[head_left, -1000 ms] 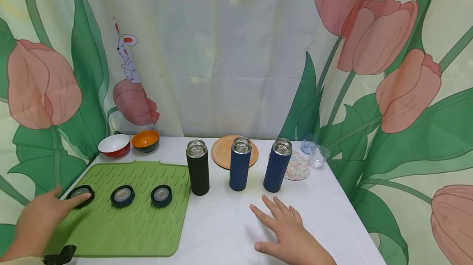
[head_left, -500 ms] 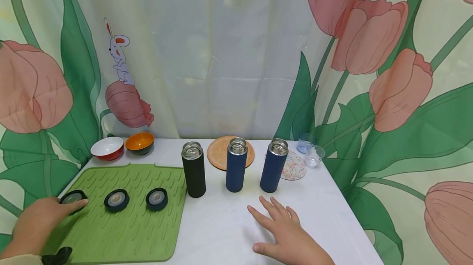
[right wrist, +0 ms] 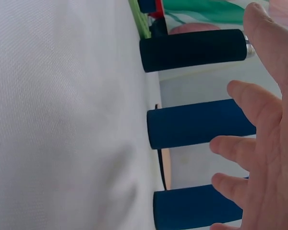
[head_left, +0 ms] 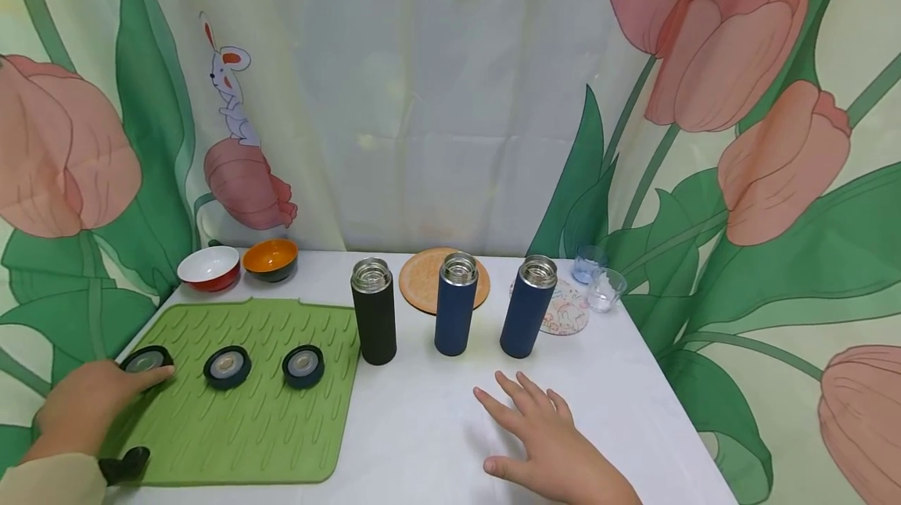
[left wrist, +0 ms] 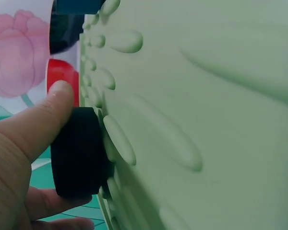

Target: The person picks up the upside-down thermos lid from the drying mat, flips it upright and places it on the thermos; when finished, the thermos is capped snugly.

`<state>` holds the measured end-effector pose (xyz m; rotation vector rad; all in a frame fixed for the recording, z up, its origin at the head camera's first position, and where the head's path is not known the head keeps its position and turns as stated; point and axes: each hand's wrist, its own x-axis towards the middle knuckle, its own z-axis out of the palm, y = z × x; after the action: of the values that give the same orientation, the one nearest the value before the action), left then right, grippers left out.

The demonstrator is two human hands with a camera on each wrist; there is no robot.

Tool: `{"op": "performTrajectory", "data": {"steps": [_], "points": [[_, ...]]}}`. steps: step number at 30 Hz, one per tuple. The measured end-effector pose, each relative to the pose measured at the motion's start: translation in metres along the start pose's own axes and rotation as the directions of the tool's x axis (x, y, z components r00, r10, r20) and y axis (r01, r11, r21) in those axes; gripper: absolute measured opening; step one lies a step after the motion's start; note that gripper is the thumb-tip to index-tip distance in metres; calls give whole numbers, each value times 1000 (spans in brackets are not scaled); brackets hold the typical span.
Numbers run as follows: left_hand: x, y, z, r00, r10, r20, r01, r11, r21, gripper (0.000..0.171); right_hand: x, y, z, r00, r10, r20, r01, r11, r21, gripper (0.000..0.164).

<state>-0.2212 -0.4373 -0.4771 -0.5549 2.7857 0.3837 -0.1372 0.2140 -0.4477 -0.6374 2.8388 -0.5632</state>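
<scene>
With thumb and fingers on opposite sides, my left hand grips the leftmost bottle lid, which rests on the green ridged mat. Two more dark lids, a middle one and a right one, lie on the mat with their undersides up. Fingers spread, my right hand hovers over the white table, touching nothing. Beyond it three uncapped bottles stand upright: a black bottle, a blue bottle and another blue bottle at the right.
Behind the mat sit a red bowl and an orange bowl. A round cork-coloured board lies behind the bottles. At the back right are a patterned coaster, a bluish glass and a clear glass. A printed curtain hangs behind.
The head view shifts slightly. My left hand stays at the leftmost lid, and my right hand stays spread in front of the bottles. Lids and bottles keep their places.
</scene>
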Motion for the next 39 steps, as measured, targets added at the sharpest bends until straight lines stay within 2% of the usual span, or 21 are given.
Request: {"op": "performTrajectory", "data": {"steps": [1, 2, 6, 9, 13, 16, 17, 18, 20, 24, 27, 29, 32, 33, 35, 37, 39], "points": [[1, 2, 0, 998, -53, -14, 53, 998, -39, 99, 0, 0, 0, 1000, 4, 5, -4, 1000, -4, 81], [2, 4, -1, 997, -71, -19, 70, 997, -38, 104, 1, -1, -1, 1000, 10, 8, -10, 1000, -6, 81], [3, 8, -3, 995, -91, -41, 91, 996, -7, 118, 3, -1, -1, 1000, 26, 9, -26, 1000, -16, 82], [-1, 10, -4, 993, -99, -60, 99, 995, 4, 118, 3, -1, -1, 999, 30, 12, -30, 999, -14, 81], [-16, 15, -10, 988, -93, -124, 92, 996, -15, 114, 4, -1, -1, 999, 32, 20, -31, 999, -11, 80], [-36, 26, -18, 972, -37, -230, 32, 999, -26, 107, 6, 0, -1, 999, 29, 18, -28, 999, -23, 79], [-44, 32, -21, 961, 3, -275, -11, 1000, -29, 105, 6, 0, -1, 1000, 27, 15, -27, 999, -29, 78], [-52, 39, -23, 943, 54, -328, -66, 998, -25, 101, 6, 1, -1, 1000, 24, 8, -23, 999, -34, 78], [-70, 58, -27, 897, 155, -414, -167, 986, 7, 96, 7, 2, -1, 1000, 17, -7, -17, 999, -38, 79], [-101, 103, -32, 814, 333, -476, -341, 937, 74, 95, 9, 1, -2, 999, 8, -53, -10, 999, -34, 83], [-123, 138, -32, 780, 421, -463, -437, 896, 79, 95, 12, -3, -7, 996, 0, -85, -3, 1000, -28, 88], [-139, 161, -29, 747, 478, -462, -505, 860, 73, 89, 16, -7, -11, 995, -2, -99, 0, 1000, -19, 91], [-162, 198, -22, 713, 543, -443, -591, 806, 36, 82, 23, -15, -20, 988, -25, -151, 26, 1000, 1, 92], [-168, 211, -20, 696, 567, -440, -620, 784, 30, 79, 26, -19, -23, 985, -36, -171, 38, 999, 13, 93], [-176, 236, -14, 662, 608, -438, -672, 741, 13, 74, 32, -27, -30, 975, -57, -216, 67, 997, 39, 93], [-180, 258, -8, 640, 639, -427, -707, 707, -2, 69, 37, -35, -35, 962, -85, -259, 102, 993, 53, 95], [-183, 275, -2, 625, 662, -413, -731, 682, -14, 65, 40, -42, -39, 951, -110, -287, 130, 990, 51, 97]]}}
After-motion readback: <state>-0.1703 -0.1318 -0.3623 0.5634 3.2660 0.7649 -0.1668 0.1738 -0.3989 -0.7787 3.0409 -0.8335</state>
